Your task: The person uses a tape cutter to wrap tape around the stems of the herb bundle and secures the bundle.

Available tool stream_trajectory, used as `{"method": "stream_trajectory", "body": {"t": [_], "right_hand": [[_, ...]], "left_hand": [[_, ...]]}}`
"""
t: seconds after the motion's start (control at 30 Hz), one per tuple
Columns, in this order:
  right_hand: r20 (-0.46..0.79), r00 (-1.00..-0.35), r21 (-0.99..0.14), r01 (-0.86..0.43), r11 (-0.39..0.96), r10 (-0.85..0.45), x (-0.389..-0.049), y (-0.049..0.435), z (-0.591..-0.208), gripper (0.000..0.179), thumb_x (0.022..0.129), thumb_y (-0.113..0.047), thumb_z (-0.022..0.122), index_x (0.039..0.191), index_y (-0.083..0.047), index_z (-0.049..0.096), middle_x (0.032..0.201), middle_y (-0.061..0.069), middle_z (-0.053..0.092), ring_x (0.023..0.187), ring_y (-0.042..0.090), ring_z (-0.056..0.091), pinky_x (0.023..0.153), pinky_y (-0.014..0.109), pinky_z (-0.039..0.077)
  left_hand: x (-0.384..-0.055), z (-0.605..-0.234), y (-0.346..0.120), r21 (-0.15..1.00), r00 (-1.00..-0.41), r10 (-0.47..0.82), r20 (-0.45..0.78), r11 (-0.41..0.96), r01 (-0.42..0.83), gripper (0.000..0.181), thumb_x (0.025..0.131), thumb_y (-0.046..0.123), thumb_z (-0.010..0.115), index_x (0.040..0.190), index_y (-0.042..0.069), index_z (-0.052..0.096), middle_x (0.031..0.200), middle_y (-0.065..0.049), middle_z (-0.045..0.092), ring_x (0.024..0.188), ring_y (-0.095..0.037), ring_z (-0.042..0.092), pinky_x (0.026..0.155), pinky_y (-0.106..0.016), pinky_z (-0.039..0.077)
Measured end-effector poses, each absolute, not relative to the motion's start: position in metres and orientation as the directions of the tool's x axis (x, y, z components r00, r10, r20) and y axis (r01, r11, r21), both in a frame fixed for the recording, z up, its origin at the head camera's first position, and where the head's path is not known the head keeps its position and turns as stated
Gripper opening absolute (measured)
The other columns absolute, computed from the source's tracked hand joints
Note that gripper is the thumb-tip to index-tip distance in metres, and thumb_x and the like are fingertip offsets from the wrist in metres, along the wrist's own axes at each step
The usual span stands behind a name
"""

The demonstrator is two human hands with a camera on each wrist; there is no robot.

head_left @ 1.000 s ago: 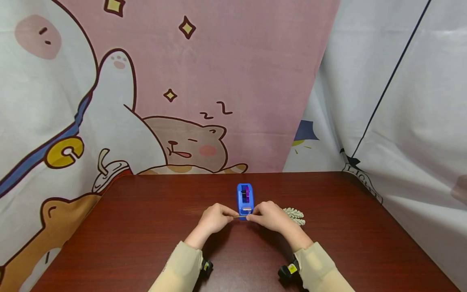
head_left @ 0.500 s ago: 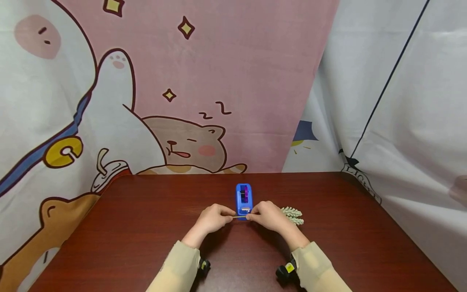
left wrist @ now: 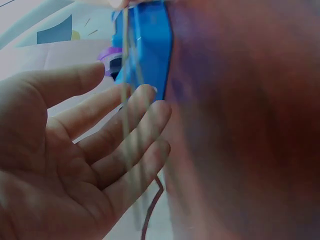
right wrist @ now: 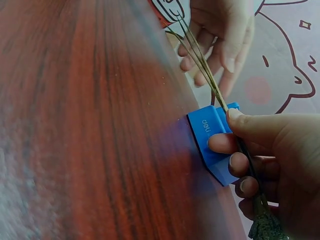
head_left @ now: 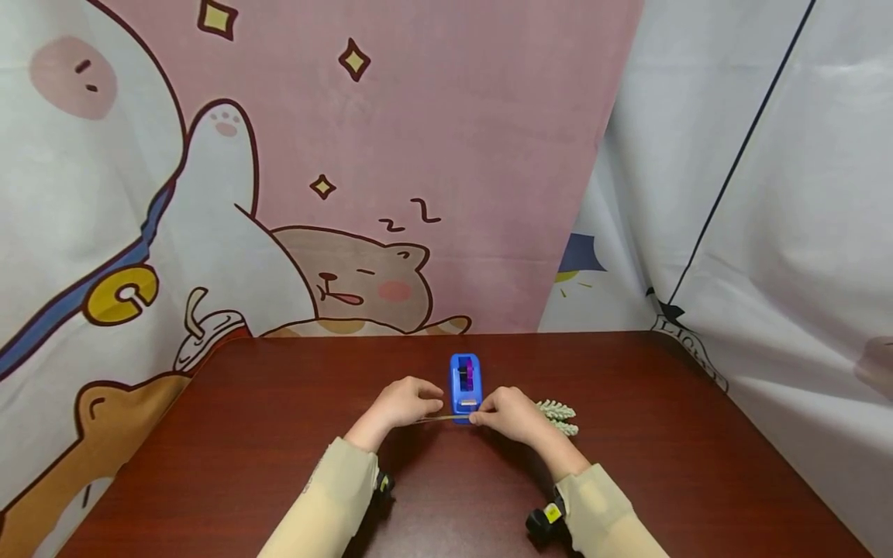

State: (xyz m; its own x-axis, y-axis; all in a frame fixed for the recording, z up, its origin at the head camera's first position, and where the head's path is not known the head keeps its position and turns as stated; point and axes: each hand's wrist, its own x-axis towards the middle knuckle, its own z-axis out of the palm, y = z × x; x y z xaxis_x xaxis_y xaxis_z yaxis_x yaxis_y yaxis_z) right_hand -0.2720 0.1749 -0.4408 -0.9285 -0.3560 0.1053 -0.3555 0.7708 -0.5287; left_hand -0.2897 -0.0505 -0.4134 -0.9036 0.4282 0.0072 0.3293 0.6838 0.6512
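Observation:
My right hand (head_left: 515, 412) pinches a small bunch of dried wheat (right wrist: 209, 75) between thumb and curled fingers. In the right wrist view its thin stems spread apart past the fingertips. Pale green wheat ears (head_left: 556, 411) stick out on the far side of that hand in the head view. My left hand (head_left: 403, 403) is beside the free stem ends, its fingers spread and relaxed in the left wrist view; it grips nothing. Just beyond the stems stands a blue tape dispenser (head_left: 456, 391) with a purple tape roll (head_left: 469, 373), partly hidden by my right hand in the right wrist view.
The dark red-brown wooden table (head_left: 293, 465) ends at a back edge behind the dispenser. A cartoon-printed pink and white cloth (head_left: 488, 155) hangs behind it, and a white cloth (head_left: 788, 232) hangs at the right. Black wrist cameras (head_left: 544, 523) are worn on both wrists.
My left hand has let go of the stems and moved slightly left and up, its fingers loosening. The free stem ends now show. My right hand keeps its grip in nearly the same place.

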Motion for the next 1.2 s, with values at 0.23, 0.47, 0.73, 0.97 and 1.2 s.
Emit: {"method": "stream_trajectory", "body": {"t": [0.23,0.47,0.73,0.97,1.2], "right_hand": [[0.096,-0.934,-0.535,-0.34,0.773,-0.344,-0.272,0.175,-0.444,0.021,0.085,-0.028,0.074,0.071,-0.013,0.076,0.058,-0.01,0.058,0.052,0.006,0.039,0.046,0.024,0.031],[0.075,-0.939,-0.564,-0.317,0.762,-0.335,-0.272,0.175,-0.446,0.021,0.086,-0.029,0.073,0.073,-0.012,0.077,0.061,-0.006,0.061,0.052,0.007,0.04,0.046,0.024,0.031],[0.096,-0.931,-0.562,-0.343,0.753,-0.352,-0.272,0.175,-0.445,0.02,0.086,-0.027,0.074,0.072,-0.012,0.077,0.062,-0.007,0.064,0.052,0.005,0.038,0.046,0.023,0.03],[0.093,-0.933,-0.578,-0.334,0.744,-0.347,-0.273,0.175,-0.445,0.019,0.085,-0.025,0.074,0.072,-0.012,0.077,0.062,-0.007,0.065,0.052,0.006,0.038,0.046,0.023,0.031],[0.124,-0.925,-0.58,-0.361,0.73,-0.36,-0.275,0.176,-0.447,0.021,0.085,-0.024,0.074,0.069,-0.012,0.076,0.06,-0.006,0.064,0.052,0.006,0.037,0.046,0.023,0.029]], "left_hand": [[-0.304,-0.397,-0.043,0.662,-0.91,0.415,0.009,0.679,0.316,0.025,0.089,0.02,0.068,0.11,0.006,0.073,0.096,-0.004,0.071,0.072,-0.014,0.063,0.067,-0.034,0.052],[-0.315,-0.393,-0.03,0.696,-0.938,0.314,0.149,0.64,0.325,0.023,0.088,0.016,0.069,0.108,0.007,0.074,0.102,-0.009,0.072,0.095,-0.026,0.066,0.082,-0.043,0.051],[-0.33,-0.41,-0.017,0.753,-0.957,0.24,0.166,0.596,0.28,0.029,0.086,0.013,0.071,0.114,0.005,0.072,0.108,-0.013,0.07,0.097,-0.027,0.065,0.083,-0.042,0.05],[-0.334,-0.424,-0.009,0.828,-0.977,0.186,0.103,0.528,0.188,0.027,0.084,0.008,0.073,0.11,0.007,0.075,0.1,-0.013,0.071,0.064,-0.016,0.066,0.058,-0.028,0.053],[-0.335,-0.434,-0.003,0.852,-0.986,0.14,0.087,0.502,0.147,0.03,0.083,0.009,0.074,0.113,0.011,0.074,0.101,-0.012,0.071,0.064,-0.015,0.065,0.057,-0.027,0.051]]}}
